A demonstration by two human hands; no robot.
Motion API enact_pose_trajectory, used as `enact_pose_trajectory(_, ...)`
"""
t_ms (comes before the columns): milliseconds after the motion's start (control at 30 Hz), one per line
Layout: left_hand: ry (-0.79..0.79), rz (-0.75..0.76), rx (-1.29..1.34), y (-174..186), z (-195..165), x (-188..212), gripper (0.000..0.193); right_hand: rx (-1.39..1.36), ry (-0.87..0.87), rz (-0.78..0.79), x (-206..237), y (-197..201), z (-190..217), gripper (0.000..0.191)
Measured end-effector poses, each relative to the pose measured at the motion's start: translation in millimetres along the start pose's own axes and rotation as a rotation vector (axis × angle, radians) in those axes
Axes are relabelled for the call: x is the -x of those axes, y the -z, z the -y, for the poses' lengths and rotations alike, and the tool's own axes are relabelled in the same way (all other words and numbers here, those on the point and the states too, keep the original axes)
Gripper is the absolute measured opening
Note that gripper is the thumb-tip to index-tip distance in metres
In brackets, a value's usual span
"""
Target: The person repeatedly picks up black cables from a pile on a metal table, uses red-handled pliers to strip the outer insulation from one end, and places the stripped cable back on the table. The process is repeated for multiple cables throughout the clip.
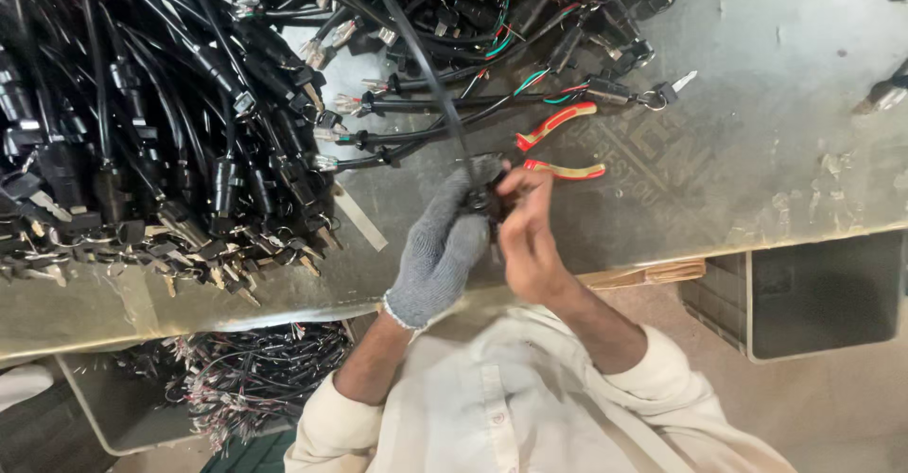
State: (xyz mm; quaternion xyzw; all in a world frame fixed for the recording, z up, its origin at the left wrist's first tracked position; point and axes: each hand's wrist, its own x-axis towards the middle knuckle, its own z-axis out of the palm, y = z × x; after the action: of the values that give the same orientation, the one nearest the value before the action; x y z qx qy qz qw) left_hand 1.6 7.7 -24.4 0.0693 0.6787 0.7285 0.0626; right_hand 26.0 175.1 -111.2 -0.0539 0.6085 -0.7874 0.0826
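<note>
Meeting at mid-frame over the near edge of the metal surface (719, 180), both hands closing on one small black connector (485, 199) at the end of a black cable (430, 76). Gloved left hand (443, 246) wrapping it from the left, fingers curled round and holding; bare right hand (526, 236) pinching at it from the right, fingertips drawn together. Running up and away from the hands, the cable's long axis leaning slightly leftward toward the tangle at the top. Lying just beyond the right hand's fingertips, red-and-yellow-handled pliers (560, 147), handles splayed and pointing right, nearer the right hand than the left. Spreading well to the left, a heap of black cables with plugs (142, 132). Possibly gripping bare wire ends rather than the plug body, the right fingertips too blurred for certainty.
</note>
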Motion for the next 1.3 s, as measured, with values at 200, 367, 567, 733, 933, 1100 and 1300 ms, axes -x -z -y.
enact_pose_trajectory(200, -0.002, -0.092, 0.113, 22, 1, 19, 0.033, 1.303, 0.465, 0.195, -62, 36, 84, 0.071)
enact_pose_trajectory(367, -0.020, 0.021, -0.033, 29, -5, 26, 0.026, 1.604, 0.441, 0.183, -64, 67, 64, 0.059)
enact_pose_trajectory(567, -0.149, 0.123, -0.014, 21, -15, 24, 0.023, 0.217, -0.114, 0.024, -42, 61, 58, 0.044)
enact_pose_trajectory(733, 0.059, 0.080, 0.155, 5, -36, 29, 0.044, 0.740, -0.003, 0.215, -31, 18, 81, 0.035)
enact_pose_trajectory(933, 0.196, -0.031, 0.141, -5, -52, 36, 0.056, 0.931, 0.372, 0.196, -37, 3, 106, 0.031)
enact_pose_trajectory(1100, 0.263, 0.034, 0.182, 0, -53, 29, 0.059, 1.250, 0.297, 0.208, -43, 9, 92, 0.034)
enact_pose_trajectory(1300, 0.146, 0.203, -0.024, 16, -54, 35, 0.074, 1.152, 0.292, 0.276, -45, 18, 88, 0.035)
